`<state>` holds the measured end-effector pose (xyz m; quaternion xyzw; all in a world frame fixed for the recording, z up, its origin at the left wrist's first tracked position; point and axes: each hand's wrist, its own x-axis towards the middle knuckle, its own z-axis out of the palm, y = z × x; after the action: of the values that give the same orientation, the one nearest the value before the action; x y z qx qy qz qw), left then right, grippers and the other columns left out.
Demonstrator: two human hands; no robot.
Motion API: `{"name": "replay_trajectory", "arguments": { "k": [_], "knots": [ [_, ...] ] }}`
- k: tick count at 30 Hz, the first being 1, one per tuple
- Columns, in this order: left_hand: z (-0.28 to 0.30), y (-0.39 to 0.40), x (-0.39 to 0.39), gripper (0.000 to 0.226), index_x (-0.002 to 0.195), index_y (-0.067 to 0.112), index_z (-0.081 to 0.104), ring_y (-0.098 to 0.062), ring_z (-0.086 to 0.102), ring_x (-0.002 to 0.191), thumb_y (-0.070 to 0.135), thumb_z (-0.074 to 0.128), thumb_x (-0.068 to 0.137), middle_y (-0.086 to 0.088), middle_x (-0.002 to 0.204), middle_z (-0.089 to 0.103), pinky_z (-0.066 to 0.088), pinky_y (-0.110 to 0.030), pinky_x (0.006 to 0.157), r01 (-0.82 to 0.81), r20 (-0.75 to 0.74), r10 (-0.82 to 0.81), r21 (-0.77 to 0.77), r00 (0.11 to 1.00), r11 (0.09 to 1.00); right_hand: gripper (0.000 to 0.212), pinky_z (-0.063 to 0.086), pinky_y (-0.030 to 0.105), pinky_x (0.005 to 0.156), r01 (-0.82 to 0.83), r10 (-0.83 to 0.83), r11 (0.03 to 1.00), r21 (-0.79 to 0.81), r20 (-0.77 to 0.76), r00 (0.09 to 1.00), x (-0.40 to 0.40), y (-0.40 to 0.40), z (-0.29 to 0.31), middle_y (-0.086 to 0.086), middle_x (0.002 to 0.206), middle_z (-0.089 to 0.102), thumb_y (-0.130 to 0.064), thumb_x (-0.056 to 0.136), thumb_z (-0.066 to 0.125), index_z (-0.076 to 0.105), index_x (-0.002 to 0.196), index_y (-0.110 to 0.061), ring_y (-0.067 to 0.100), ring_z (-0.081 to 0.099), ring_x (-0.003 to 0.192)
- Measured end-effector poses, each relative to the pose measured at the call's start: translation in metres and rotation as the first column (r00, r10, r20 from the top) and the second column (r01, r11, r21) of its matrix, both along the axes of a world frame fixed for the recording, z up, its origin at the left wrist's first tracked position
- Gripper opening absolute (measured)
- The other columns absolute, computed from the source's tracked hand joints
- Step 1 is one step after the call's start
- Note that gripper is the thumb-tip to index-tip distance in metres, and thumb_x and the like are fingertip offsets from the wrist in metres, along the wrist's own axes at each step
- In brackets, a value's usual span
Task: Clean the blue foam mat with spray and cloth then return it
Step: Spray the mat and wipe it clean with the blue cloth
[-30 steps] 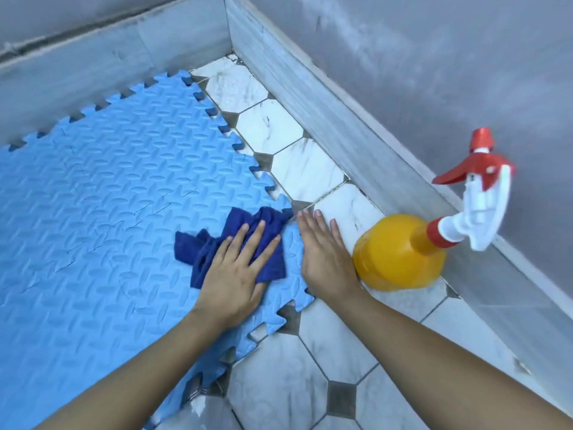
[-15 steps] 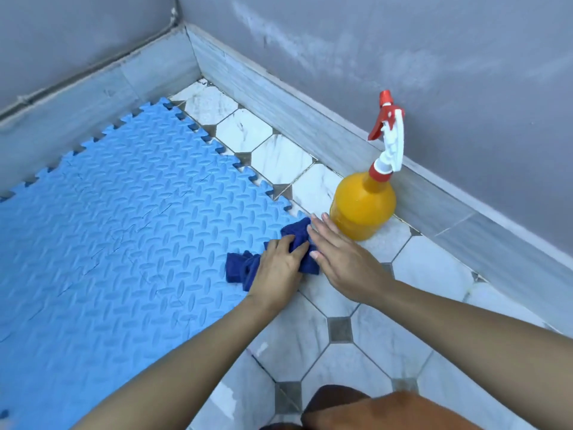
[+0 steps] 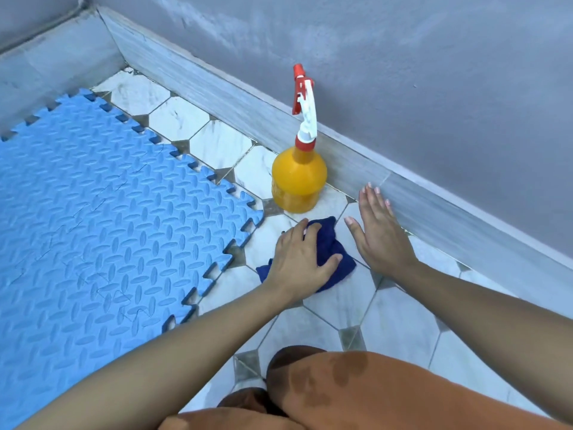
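Observation:
The blue foam mat with its puzzle-tooth edges lies flat on the floor at the left, reaching into the corner. A dark blue cloth is bunched on the white tiles just right of the mat's corner. My left hand lies over the cloth, with fingers and thumb curved round it. My right hand is flat with straight fingers just right of the cloth and holds nothing. A yellow spray bottle with a red and white trigger stands upright beyond the cloth, apart from both hands.
A grey skirting board and grey wall run diagonally close behind the bottle and my right hand. The floor has white marbled tiles with small grey diamonds. My knee in orange cloth fills the bottom middle.
My left hand has drawn the cloth off the mat's corner onto the tiles to the right. My right hand has left the cloth and moved right towards the skirting.

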<state>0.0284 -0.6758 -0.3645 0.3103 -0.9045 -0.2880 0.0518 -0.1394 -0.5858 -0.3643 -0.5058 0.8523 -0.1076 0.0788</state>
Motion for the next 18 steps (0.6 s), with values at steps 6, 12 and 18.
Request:
{"name": "replay_trajectory", "arguments": {
  "k": [6, 12, 18],
  "knots": [
    [-0.006, -0.030, 0.026, 0.070, 0.143, 0.015, 0.034, -0.023, 0.026, 0.141, 0.058, 0.042, 0.089, -0.010, 0.153, 0.030, 0.022, -0.046, 0.115, -0.159, -0.090, 0.150, -0.106, 0.985, 0.982, 0.086, 0.002, 0.038, 0.123, -0.028, 0.028, 0.999, 0.018, -0.021, 0.999, 0.004, -0.001, -0.004, 0.011, 0.163, 0.003, -0.064, 0.094, 0.004, 0.009, 0.154, -0.004, 0.018, -0.003, 0.150],
    [0.019, -0.071, 0.045, 0.079, 0.151, 0.011, 0.019, -0.026, 0.014, 0.147, 0.060, 0.037, 0.092, -0.010, 0.160, 0.009, 0.014, -0.046, 0.118, -0.167, -0.129, 0.136, -0.277, 0.982, 0.946, 0.071, 0.004, 0.039, 0.124, -0.052, 0.078, 0.950, -0.308, 0.073, 0.994, 0.013, -0.043, 0.041, 0.010, 0.164, 0.004, -0.052, 0.101, 0.014, 0.009, 0.155, -0.005, 0.018, -0.003, 0.151],
    [0.086, -0.159, 0.086, 0.085, 0.154, 0.014, 0.000, -0.025, -0.006, 0.148, 0.064, 0.031, 0.092, -0.008, 0.161, -0.006, 0.000, -0.049, 0.118, -0.393, -0.193, 0.343, -0.434, 0.919, 0.811, 0.066, 0.003, 0.040, 0.123, -0.172, 0.163, 0.704, -0.689, -0.079, 0.983, 0.031, -0.130, 0.150, 0.028, 0.159, 0.011, -0.038, 0.104, 0.021, 0.015, 0.151, 0.008, 0.039, 0.006, 0.149]
  ]
}}
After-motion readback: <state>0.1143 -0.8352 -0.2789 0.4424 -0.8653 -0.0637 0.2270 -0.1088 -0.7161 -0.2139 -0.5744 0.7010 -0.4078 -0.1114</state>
